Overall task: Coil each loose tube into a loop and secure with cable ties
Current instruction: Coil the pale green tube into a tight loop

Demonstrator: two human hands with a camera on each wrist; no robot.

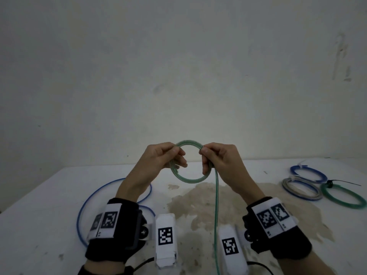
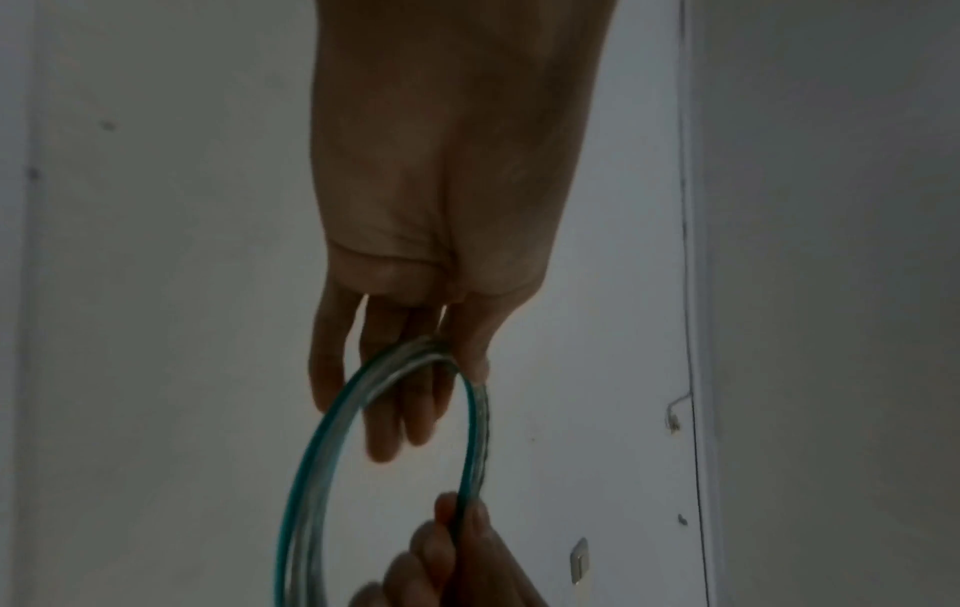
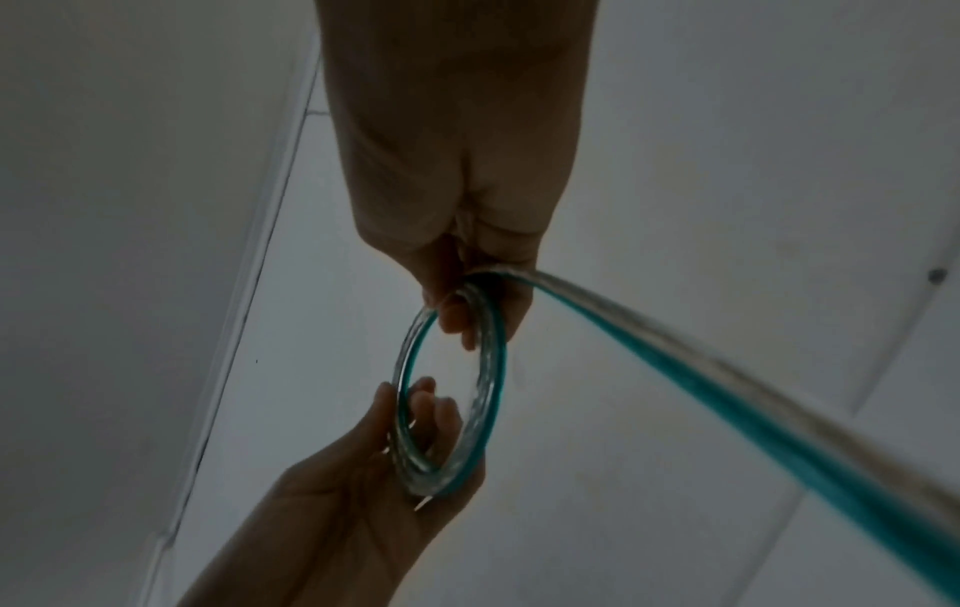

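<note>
A green-striped clear tube (image 1: 187, 179) is wound into a small loop of a few turns, held upright above the white table (image 1: 39, 225). My left hand (image 1: 170, 155) pinches the loop's left side between thumb and fingers. The right hand (image 1: 210, 157) grips the right side, fingers curled round the turns. From there the tube's loose tail (image 1: 216, 225) hangs straight down toward me and leaves the frame. In the left wrist view the loop (image 2: 322, 443) curves below the fingers (image 2: 384, 410). The right wrist view has the loop (image 3: 488, 390) and its tail (image 3: 727, 390).
A loose blue tube (image 1: 83, 211) lies in a wide curve on the table's left. At the right lie finished coils: a blue one (image 1: 308, 173), a grey-blue one (image 1: 301, 188) and a green one (image 1: 343, 196) with a black cable tie (image 1: 345, 183). A brown stain (image 1: 200, 207) marks the middle.
</note>
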